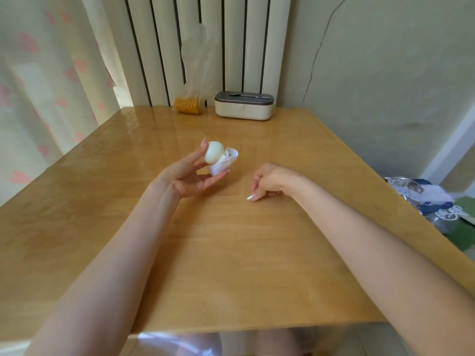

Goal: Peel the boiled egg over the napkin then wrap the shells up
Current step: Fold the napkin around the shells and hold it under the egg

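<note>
Left hand [190, 173] pinches the peeled egg [213, 152] aloft, likely to keep it clean; wrapped napkin [225, 161] at its four o'clock; right hand [267, 181] idle, loosely curled, empty.

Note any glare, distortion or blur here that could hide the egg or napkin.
Head view: wide-angle bending bows the table edges; bright glare sheens its far end; the egg in the left hand and the napkin beside it look sharp, evenly lit.

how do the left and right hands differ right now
The left hand is turned palm up and raised above the table; the right hand rests knuckles up on the table. The left hand pinches the peeled egg; the right hand holds nothing, fingers loosely curled. Both are bare.
</note>
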`<state>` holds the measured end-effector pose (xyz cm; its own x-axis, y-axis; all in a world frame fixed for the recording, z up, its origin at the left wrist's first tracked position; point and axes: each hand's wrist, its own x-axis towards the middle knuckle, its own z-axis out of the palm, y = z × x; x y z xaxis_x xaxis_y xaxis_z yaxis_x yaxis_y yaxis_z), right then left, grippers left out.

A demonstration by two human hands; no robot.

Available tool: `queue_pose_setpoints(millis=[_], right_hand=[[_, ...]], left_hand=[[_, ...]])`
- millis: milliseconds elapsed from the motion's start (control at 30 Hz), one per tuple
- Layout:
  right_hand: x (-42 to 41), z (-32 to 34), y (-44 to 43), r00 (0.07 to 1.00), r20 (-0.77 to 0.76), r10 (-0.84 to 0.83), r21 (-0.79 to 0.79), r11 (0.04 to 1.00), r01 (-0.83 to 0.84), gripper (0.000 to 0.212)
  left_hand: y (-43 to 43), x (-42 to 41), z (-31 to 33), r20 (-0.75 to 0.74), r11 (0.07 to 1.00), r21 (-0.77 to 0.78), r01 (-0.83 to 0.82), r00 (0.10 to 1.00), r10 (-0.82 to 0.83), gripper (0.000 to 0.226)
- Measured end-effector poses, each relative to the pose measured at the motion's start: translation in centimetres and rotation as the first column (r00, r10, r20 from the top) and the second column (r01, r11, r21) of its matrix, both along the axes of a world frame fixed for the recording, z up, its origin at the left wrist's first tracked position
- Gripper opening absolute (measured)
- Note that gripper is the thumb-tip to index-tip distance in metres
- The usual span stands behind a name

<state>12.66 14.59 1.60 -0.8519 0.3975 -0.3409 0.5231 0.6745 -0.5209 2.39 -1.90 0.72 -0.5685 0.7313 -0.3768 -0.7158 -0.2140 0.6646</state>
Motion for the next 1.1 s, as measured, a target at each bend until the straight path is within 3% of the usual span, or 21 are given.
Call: queue_pose_setpoints(millis=[100,200,333,400,467,567,733,833,967,1033,1100], right_hand=[[-0.6,-0.4,-0.5,1.000,0.029,0.011,0.102,0.995,-0.014,0.018],[-1.5,-1.4,-0.8,1.000,0.023,-0.019,0.254,0.967,0.013,0.049],[-1.6,-1.6,-0.9,1.000,-0.009,-0.026,0.260,0.965,0.027,0.053],[-1.3,-1.2,-0.7,1.000,-0.004,0.001,0.226,0.974,0.000,0.042],[-0.7,-0.8,-0.2,0.999,-0.045,0.014,0.086,0.996,-0.010,0.020],[0.2,-0.2,1.0,0.993,-0.094,-0.066,-0.169,0.984,0.049,0.015],[1.0,0.8,1.8,0.954,-0.230,-0.191,-0.374,0.923,0.094,0.008],[0.8,1.4,1.9,0.947,-0.282,-0.150,-0.341,0.939,0.047,0.010],[0.8,0.1,1.0,0.982,-0.187,0.039,-0.138,0.988,-0.066,0.011],[0.9,-0.7,0.7,0.970,-0.239,0.031,-0.166,0.983,-0.072,0.011],[0.9,-0.6,0.7,0.917,-0.394,-0.065,-0.281,0.958,-0.053,0.008]], left_hand=[[0.0,-0.1,-0.1,-0.015,1.000,-0.002,-0.004,1.000,0.004,0.068],[-0.1,-0.1,-0.1,-0.022,1.000,0.002,-0.012,1.000,0.012,0.068],[0.0,-0.1,-0.1,-0.013,1.000,0.006,-0.011,1.000,0.011,0.068],[0.0,-0.1,-0.1,0.004,1.000,0.015,-0.003,1.000,0.003,0.067],[0.0,-0.1,-0.1,0.012,1.000,0.017,0.000,1.000,0.000,0.066],[-0.1,-0.3,-0.2,0.020,1.000,0.022,-0.005,1.000,0.005,0.066],[0.1,-0.1,0.0,0.030,1.000,0.017,0.016,0.999,-0.017,0.065],[0.1,-0.2,0.0,0.025,1.000,0.006,0.016,1.000,-0.016,0.063],[0.1,-0.2,0.1,0.021,1.000,0.001,0.011,1.000,-0.011,0.062],[0.1,-0.1,0.1,0.016,1.000,-0.001,0.014,1.000,-0.014,0.062],[0.1,0.0,0.1,0.019,1.000,-0.001,0.023,1.000,-0.023,0.063]])
